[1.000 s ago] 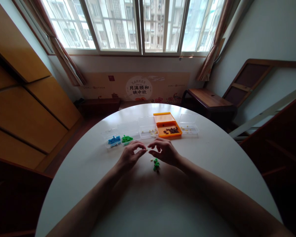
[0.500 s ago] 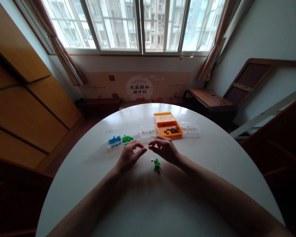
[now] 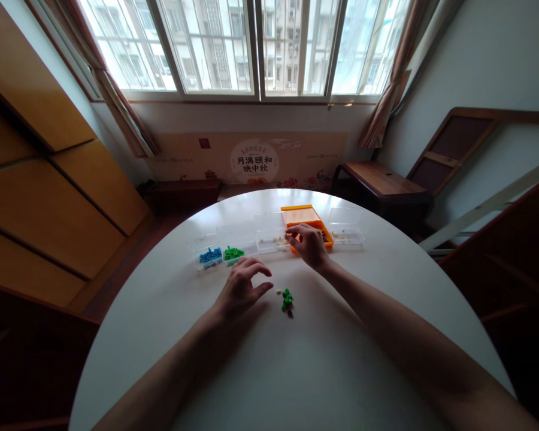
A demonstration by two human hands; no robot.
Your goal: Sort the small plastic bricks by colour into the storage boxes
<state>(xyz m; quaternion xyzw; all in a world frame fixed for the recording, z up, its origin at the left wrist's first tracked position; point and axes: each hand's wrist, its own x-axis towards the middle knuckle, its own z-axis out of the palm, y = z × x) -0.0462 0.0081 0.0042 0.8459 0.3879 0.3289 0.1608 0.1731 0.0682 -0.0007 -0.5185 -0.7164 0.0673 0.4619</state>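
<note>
The likeliest slip is at the boxes: the right hand (image 3: 309, 244) hangs over the left edge of the open orange plastic box (image 3: 300, 214), its fingertips at the neighbouring clear plastic box with small cream pieces (image 3: 273, 248). The pieces are tiny beside the fingers, so a loose pinch could drop one, and a low wrist could nudge the orange box or scatter its small brown pieces (image 3: 324, 235). Its fingers are curled with the thumb near them; whether they grip anything I cannot tell.

The left hand (image 3: 240, 287) is half curled, thumb and forefinger apart with no piece visible between them. It hovers or rests just left of the little heap; a careless sweep of the thumb could push that heap out of place, since the pieces look light and the white round table (image 3: 273, 371) looks smooth.

The heap itself, a small bright-green plastic cluster (image 3: 287, 296), sits on the table between the forearms, knobbly and uneven, with darker bits among the green. A single cream piece (image 3: 279, 292) lies just to its left, and a dark brown piece (image 3: 290, 313) at its near end. Whether the green parts are joined or merely touching is too small to tell
</note>
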